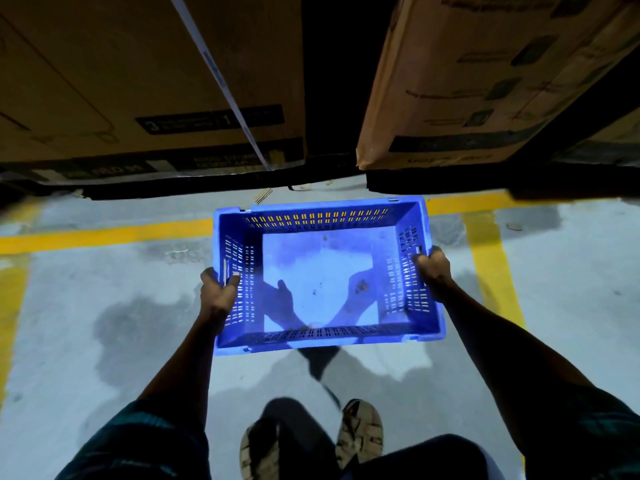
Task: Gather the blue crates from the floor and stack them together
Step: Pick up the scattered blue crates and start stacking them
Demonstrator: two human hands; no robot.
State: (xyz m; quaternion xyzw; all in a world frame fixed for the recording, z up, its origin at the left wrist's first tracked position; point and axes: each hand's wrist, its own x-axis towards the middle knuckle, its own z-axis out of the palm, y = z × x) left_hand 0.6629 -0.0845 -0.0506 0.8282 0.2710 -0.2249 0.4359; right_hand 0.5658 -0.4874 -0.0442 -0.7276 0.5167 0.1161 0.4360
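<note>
One blue crate (325, 216) with slotted walls hangs in front of me above the grey floor, open side up and with only a few specks inside. My left hand (218, 296) grips its left rim, thumb hooked over the edge. Across from it, my right hand (434, 268) grips the right rim the same way. The crate sits roughly level, its far wall near the yellow floor line. No other blue crate shows in this view.
Two large cardboard boxes stand ahead, one at the left (149, 81) and one at the right (485, 74), with a dark gap between them. Yellow lines (104, 233) mark the grey floor. My feet in sandals (360, 434) are below the crate.
</note>
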